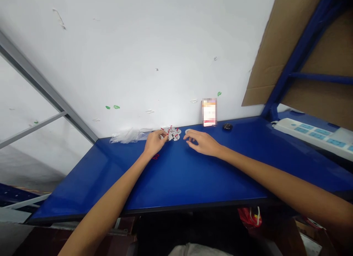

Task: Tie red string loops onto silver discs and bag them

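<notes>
A small cluster of round white tags (176, 137) with short red loops lies near the back of the blue table. At the cluster's left side is my left hand (154, 142), thumb and fingers pinched together. A bit of red shows at its fingertips, too small to name for certain. My right hand (202, 142) hovers right of the cluster, fingers bent and thumb apart, with nothing visible in its grasp. Partly hidden behind it lies another round white disc (188, 131). Several loose red loops (156, 156) rest on the table beside my left wrist.
Clear plastic bags (129, 135) lie along the wall at the left. A phone-like lit screen (209, 112) leans on the wall, beside a small black object (227, 127). A white power strip (317, 134) and blue rack post (292, 50) stand at the right.
</notes>
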A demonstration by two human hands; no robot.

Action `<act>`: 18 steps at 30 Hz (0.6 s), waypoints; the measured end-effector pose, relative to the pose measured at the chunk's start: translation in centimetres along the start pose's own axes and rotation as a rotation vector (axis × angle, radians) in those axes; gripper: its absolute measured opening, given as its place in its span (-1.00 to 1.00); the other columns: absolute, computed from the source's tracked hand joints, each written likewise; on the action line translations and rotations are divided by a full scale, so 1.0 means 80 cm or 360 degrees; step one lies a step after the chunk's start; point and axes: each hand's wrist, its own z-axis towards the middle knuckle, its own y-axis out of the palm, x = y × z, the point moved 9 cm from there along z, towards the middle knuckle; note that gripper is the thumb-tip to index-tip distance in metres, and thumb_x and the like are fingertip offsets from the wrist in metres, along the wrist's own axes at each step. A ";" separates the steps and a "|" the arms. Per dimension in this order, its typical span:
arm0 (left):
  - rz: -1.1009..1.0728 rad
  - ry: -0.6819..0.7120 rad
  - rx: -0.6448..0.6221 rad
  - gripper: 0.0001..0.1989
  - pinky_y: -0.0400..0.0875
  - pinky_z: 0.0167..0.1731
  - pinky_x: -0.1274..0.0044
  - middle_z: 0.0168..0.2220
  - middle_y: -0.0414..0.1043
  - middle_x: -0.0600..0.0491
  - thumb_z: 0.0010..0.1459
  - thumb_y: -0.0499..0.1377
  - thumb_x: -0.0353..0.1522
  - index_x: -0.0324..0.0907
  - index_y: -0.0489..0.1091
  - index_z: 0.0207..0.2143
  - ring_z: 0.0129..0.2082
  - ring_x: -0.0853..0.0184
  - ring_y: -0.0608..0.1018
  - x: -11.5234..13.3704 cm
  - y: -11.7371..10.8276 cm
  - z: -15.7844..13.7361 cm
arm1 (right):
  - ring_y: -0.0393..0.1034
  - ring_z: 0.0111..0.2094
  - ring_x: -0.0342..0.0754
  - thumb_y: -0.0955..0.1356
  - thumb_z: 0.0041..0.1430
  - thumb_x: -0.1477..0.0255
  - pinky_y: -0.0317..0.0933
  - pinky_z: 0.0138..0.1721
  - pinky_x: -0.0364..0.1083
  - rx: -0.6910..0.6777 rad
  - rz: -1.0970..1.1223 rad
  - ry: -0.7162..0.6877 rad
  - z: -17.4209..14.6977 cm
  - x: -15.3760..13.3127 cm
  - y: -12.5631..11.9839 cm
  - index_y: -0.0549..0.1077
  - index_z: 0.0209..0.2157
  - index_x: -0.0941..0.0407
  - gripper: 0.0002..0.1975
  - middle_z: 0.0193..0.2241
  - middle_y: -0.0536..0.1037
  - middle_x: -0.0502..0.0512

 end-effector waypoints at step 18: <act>0.0116 0.0105 -0.0056 -0.75 0.41 -0.24 0.47 -0.31 0.69 0.03 0.35 0.21 -0.25 -0.13 0.69 -0.18 -0.32 0.23 0.64 0.006 -0.046 0.010 | 0.48 0.20 0.27 0.31 0.45 0.49 0.40 0.23 0.26 -0.0027 -0.0593 -0.0009 0.000 0.071 0.000 0.57 0.15 0.14 -0.67 0.18 0.60 0.33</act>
